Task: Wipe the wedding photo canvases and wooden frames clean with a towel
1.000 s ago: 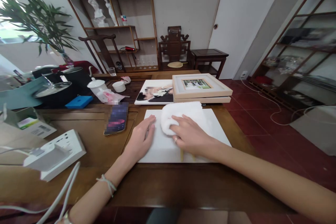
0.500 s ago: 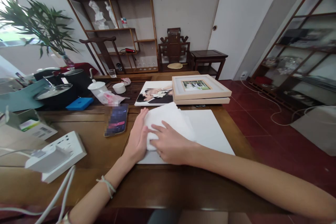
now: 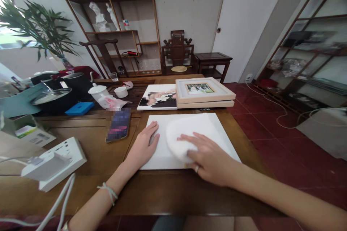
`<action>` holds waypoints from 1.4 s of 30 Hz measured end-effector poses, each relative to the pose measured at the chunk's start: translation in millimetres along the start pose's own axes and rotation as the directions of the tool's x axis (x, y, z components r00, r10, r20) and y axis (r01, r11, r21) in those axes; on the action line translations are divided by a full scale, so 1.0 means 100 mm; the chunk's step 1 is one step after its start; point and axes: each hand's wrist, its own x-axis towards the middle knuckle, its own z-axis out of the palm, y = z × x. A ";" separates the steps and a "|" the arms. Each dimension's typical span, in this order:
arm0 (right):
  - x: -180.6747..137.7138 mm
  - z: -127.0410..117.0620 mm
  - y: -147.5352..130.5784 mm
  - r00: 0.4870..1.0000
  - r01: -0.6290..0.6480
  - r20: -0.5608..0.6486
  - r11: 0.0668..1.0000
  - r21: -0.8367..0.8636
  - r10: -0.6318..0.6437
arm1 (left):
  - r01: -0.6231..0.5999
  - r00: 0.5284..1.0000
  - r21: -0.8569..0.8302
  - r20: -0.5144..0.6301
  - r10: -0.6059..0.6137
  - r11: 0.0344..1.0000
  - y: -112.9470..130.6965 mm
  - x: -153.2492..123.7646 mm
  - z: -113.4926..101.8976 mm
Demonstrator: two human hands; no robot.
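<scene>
A white board (image 3: 155,158) lies flat on the wooden table in front of me. My left hand (image 3: 145,142) rests on its left edge with the fingers laid out flat and nothing in them. On the right half of the board is a folded white cloth (image 3: 176,135), slightly smeared by motion. My right hand (image 3: 208,155), with a ring on one finger, presses on the cloth and grips its near part. Part of the cloth is hidden under that hand.
Behind the board lie a photo print (image 3: 157,97) and stacked wooden frames (image 3: 230,95). To the left are a phone (image 3: 118,124), a white power strip (image 3: 62,162) with cables, a blue box (image 3: 79,108), a white teapot (image 3: 97,92) and a black pot (image 3: 51,101).
My right hand has moved the cloth to the right across the board, away from my left hand. My left hand stays at the board's left edge, no longer touching the cloth.
</scene>
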 end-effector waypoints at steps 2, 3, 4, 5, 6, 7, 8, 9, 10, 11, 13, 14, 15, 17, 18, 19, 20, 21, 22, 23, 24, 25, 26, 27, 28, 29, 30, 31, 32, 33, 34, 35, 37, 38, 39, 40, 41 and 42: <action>0.05 -0.01 0.25 0.993 -0.106 -0.062 0.993 -0.041 0.103 | -0.010 1.000 0.011 0.000 0.010 1.000 0.00 0.00 0.00; 0.07 -0.02 0.37 0.987 -0.145 -0.081 0.987 -0.064 0.140 | -0.015 1.000 0.013 -0.001 0.015 1.000 0.00 0.00 -0.01; 0.08 -0.04 0.48 0.981 -0.176 -0.093 0.981 -0.085 0.168 | -0.019 1.000 0.014 -0.003 0.019 1.000 0.00 0.00 -0.01; 0.08 -0.06 0.58 0.977 -0.200 -0.097 0.974 -0.104 0.191 | -0.022 1.000 0.013 -0.005 0.022 1.000 0.00 0.00 -0.01; 0.07 -0.09 0.65 0.975 -0.213 -0.091 0.970 -0.117 0.203 | -0.024 1.000 0.010 -0.007 0.024 1.000 0.00 0.00 -0.01; 0.06 -0.11 0.71 0.975 -0.217 -0.080 0.968 -0.124 0.208 | -0.025 1.000 0.006 -0.008 0.025 1.000 0.00 0.00 0.00; 0.03 -0.13 0.73 0.976 -0.216 -0.062 0.968 -0.127 0.209 | -0.025 1.000 0.004 -0.008 0.025 1.000 0.00 0.00 0.00; -0.01 -0.14 0.73 0.977 -0.212 -0.043 0.969 -0.128 0.208 | -0.025 1.000 0.004 -0.008 0.025 1.000 0.00 0.00 0.00; -0.05 -0.16 0.70 0.979 -0.204 -0.022 0.970 -0.129 0.203 | -0.023 1.000 0.006 -0.005 0.023 1.000 0.00 0.00 0.00; -0.11 -0.17 0.64 0.980 -0.196 -0.002 0.972 -0.131 0.197 | -0.021 1.000 0.012 -0.001 0.021 1.000 0.00 0.00 0.00; -0.27 -0.18 0.44 0.982 -0.176 0.039 0.975 -0.138 0.183 | -0.019 1.000 0.025 0.004 0.018 1.000 0.00 0.00 0.00; -0.36 -0.18 0.33 0.984 -0.157 0.062 0.978 -0.137 0.167 | -0.018 1.000 0.030 0.005 0.018 0.999 0.01 0.00 0.00; -0.45 -0.18 0.21 0.986 -0.137 0.081 0.982 -0.128 0.148 | -0.019 1.000 0.034 0.004 0.019 0.999 0.01 0.00 0.00; -0.64 -0.19 -0.02 0.990 -0.084 0.103 0.992 -0.096 0.094 | -0.019 1.000 0.041 0.005 0.019 0.999 0.02 0.00 0.00; -0.72 -0.20 -0.11 0.991 -0.062 0.114 0.995 -0.081 0.071 | -0.018 1.000 0.045 0.006 0.018 0.999 0.03 0.00 -0.01; -0.79 -0.21 -0.18 0.991 -0.046 0.121 0.996 -0.071 0.054 | -0.017 1.000 0.050 0.008 0.017 0.999 0.03 0.00 -0.01; -0.84 -0.22 -0.22 0.991 -0.040 0.122 0.997 -0.065 0.048 | -0.016 1.000 0.054 0.009 0.016 0.998 0.04 0.01 -0.01; -0.87 -0.24 -0.24 0.991 -0.042 0.125 0.997 -0.063 0.050 | -0.016 1.000 0.058 0.009 0.015 0.998 0.04 0.01 -0.01; -0.88 -0.26 -0.23 0.991 -0.045 0.126 0.997 -0.061 0.053 | -0.015 1.000 0.060 0.007 0.015 0.998 0.04 0.01 -0.01; -0.86 -0.28 -0.20 0.991 -0.051 0.124 0.997 -0.059 0.058 | -0.015 1.000 0.060 0.004 0.015 0.998 0.04 0.01 -0.01; -0.83 -0.29 -0.14 0.991 -0.061 0.118 0.997 -0.053 0.067 | -0.016 1.000 0.059 0.000 0.016 0.998 0.04 0.01 -0.01; -0.78 -0.30 -0.07 0.991 -0.070 0.114 0.997 -0.042 0.075 | -0.018 1.000 0.057 -0.002 0.018 0.998 0.03 0.01 -0.01; -0.72 -0.30 0.01 0.991 -0.079 0.108 0.996 -0.029 0.082 | -0.019 1.000 0.054 -0.002 0.019 0.998 0.03 0.01 -0.01; -0.64 -0.31 0.10 0.990 -0.091 0.103 0.996 -0.019 0.092 | -0.018 1.000 0.052 0.000 0.018 0.998 0.03 0.01 -0.01; -0.55 -0.30 0.21 0.991 -0.101 0.092 0.995 -0.013 0.101 | -0.017 1.000 0.050 0.003 0.017 0.999 0.03 0.01 -0.01; -0.46 -0.30 0.31 0.990 -0.108 0.085 0.994 -0.013 0.109 | -0.014 1.000 0.048 0.004 0.014 0.999 0.02 0.01 -0.01; -0.37 -0.29 0.42 0.991 -0.112 0.073 0.994 -0.019 0.113 | -0.010 1.000 0.047 0.006 0.010 0.999 0.02 0.01 0.00; -0.28 -0.27 0.52 0.991 -0.118 0.054 0.993 -0.030 0.119 | -0.007 1.000 0.045 0.005 0.006 0.999 0.02 0.01 0.00; -0.19 -0.26 0.62 0.991 -0.129 0.033 0.991 -0.042 0.130 | -0.003 1.000 0.042 0.004 0.003 0.999 0.02 0.01 0.00; -0.12 -0.24 0.70 0.989 -0.143 0.014 0.988 -0.057 0.144 | -0.001 1.000 0.039 0.003 0.001 0.999 0.02 0.01 0.00; -0.05 -0.22 0.77 0.987 -0.159 -0.004 0.985 -0.073 0.159 | 0.000 1.000 0.036 0.004 -0.001 0.999 0.02 0.01 0.00; -0.01 -0.21 0.82 0.985 -0.172 -0.019 0.981 -0.090 0.171 | 0.001 1.000 0.033 0.006 -0.001 0.999 0.02 0.01 0.00; 0.06 -0.18 0.88 0.982 -0.185 -0.046 0.975 -0.122 0.181 | -0.001 1.000 0.031 0.008 0.000 1.000 0.02 0.01 0.00; 0.07 -0.18 0.88 0.982 -0.187 -0.057 0.973 -0.133 0.180 | -0.002 1.000 0.030 0.008 0.002 1.000 0.02 0.01 -0.01; 0.07 -0.17 0.88 0.982 -0.184 -0.065 0.973 -0.137 0.177 | -0.004 1.000 0.030 0.005 0.004 1.000 0.03 0.01 -0.01; 0.06 -0.17 0.86 0.983 -0.180 -0.065 0.974 -0.134 0.173 | -0.005 1.000 0.029 0.002 0.004 1.000 0.03 0.01 -0.01; 0.04 -0.18 0.84 0.984 -0.177 -0.061 0.976 -0.126 0.170 | -0.005 1.000 0.028 0.000 0.005 1.000 0.03 0.01 -0.01; 0.02 -0.18 0.80 0.984 -0.174 -0.055 0.978 -0.115 0.169 | -0.004 1.000 0.028 -0.001 0.004 1.000 0.03 0.01 -0.01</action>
